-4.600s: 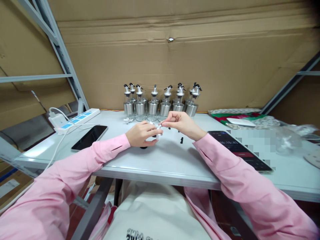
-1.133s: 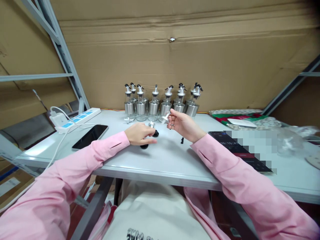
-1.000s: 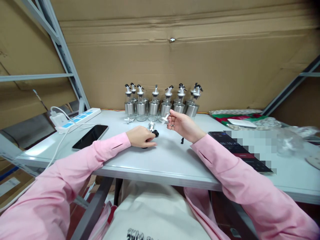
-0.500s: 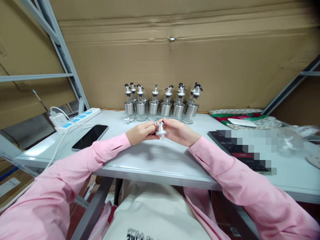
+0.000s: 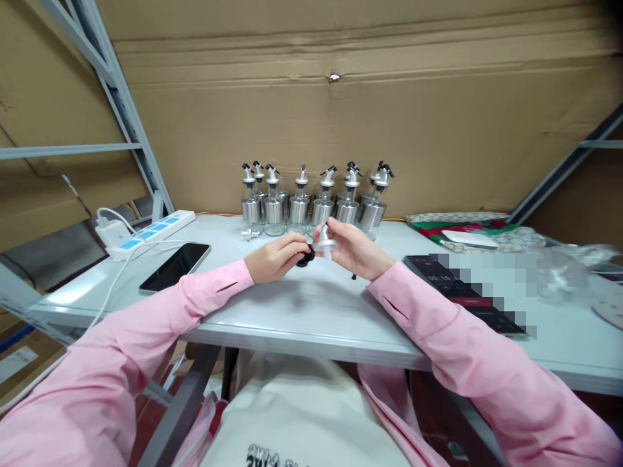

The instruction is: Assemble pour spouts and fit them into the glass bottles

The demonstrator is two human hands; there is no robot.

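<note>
Between thumb and fingers, my left hand point(image 5: 276, 259) pinches a small black stopper piece point(image 5: 305, 257) just above the table. Close beside it on the right, my right hand point(image 5: 357, 251) grips a silver-white pourer spout point(image 5: 325, 242), its flange tilted and its clear stem pointing down. Something small and dark pokes out below my right hand. Behind both hands stand several glass oil bottles point(image 5: 298, 211) with steel sleeves and pourer tops. A loose white spout point(image 5: 250, 234) lies in front of the leftmost bottle.
A phone point(image 5: 176, 266) and a power strip point(image 5: 153, 232) with white cables lie to the left. On the right are a second phone point(image 5: 445, 281) showing a timer, a clear plastic bag point(image 5: 559, 272), and a white flat device point(image 5: 470, 239) on patterned cloth. Cardboard point(image 5: 311, 123) walls the back.
My right hand has shifted slightly right and up with the pourer spout. It has drawn away from my left hand, and the black stopper piece now shows in my left fingers.
</note>
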